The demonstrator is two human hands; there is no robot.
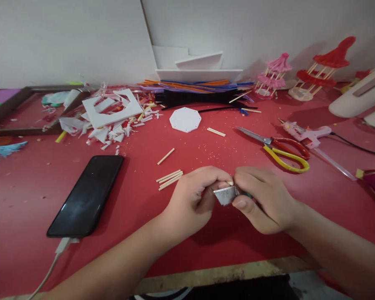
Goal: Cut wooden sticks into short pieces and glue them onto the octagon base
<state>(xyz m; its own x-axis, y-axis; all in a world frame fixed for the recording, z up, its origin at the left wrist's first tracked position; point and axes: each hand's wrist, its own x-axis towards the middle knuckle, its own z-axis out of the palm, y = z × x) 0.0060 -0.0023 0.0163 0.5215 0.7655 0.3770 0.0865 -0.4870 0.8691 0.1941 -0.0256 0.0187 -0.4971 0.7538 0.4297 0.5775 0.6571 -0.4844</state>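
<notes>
My left hand (192,200) is closed, pinching a short wooden stick (230,183); only its pale end shows between finger and thumb. My right hand (264,200) is wrapped round a knife (225,196) with a broad metal blade and a bit of green by the grip. The blade lies against or just under the stick, close to the left fingertips. Several cut wooden sticks (169,180) lie on the red table beside my left hand, with a single stick (166,156) behind them. Further back is a white foam octagon (185,120) with small holes near its edge.
Red-and-yellow-handled scissors (278,148) and a pink glue gun (308,132) lie to the right. A black phone (86,196) with a cable is at left. Foam scraps (112,110) and pipe cleaners (187,86) are at the back, near a pink tiered model (273,79) and a red one (318,73).
</notes>
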